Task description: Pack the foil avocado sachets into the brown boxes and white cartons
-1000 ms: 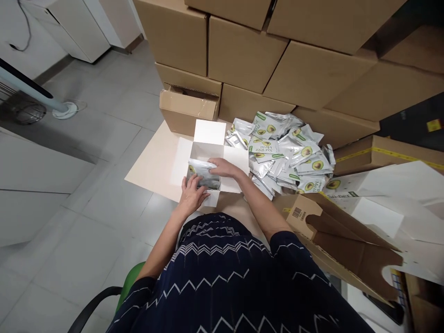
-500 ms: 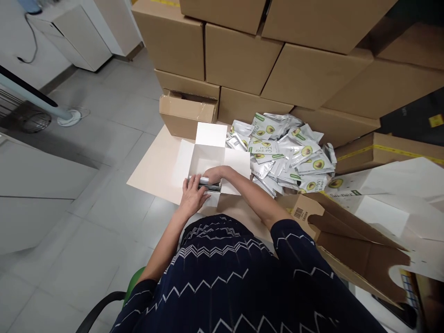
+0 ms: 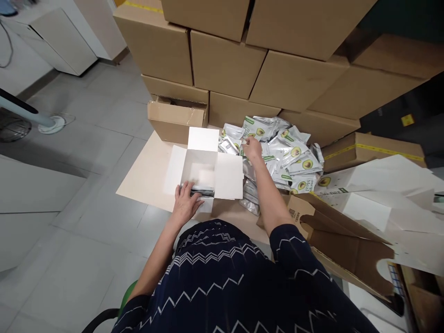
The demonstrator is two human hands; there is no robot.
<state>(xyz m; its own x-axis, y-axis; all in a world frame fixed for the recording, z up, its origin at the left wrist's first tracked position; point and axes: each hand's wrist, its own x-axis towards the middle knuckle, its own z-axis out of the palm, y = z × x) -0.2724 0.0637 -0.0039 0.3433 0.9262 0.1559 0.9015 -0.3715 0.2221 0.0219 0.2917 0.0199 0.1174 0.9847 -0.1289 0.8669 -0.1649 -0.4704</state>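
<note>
A white carton [image 3: 200,162] stands upright with its flaps spread out, and several silver pouches [image 3: 203,190] stand on edge along its near wall. My left hand [image 3: 185,203] grips that carton's near left corner, fingers over the rim by the pouches and thumb along the near side. To the right lies a heap of silver and white pouches [image 3: 294,152] printed with avocados and green labels. At the heap's left side my right hand [image 3: 253,149] has its fingers closed on the edge of a pouch [image 3: 255,127]; the fingertips are partly hidden.
Brown cartons [image 3: 225,60] are stacked behind the table [image 3: 145,180]. A small opened brown box [image 3: 176,122] stands behind the white carton. At right are an open brown carton [image 3: 350,245] and unfolded white printed cartons [image 3: 381,203]. A green chair [image 3: 128,293] is beneath me.
My right hand has come out of the white carton and moved right to the pouch heap. My left hand has stayed at the carton's near left corner. The view has shifted slightly.
</note>
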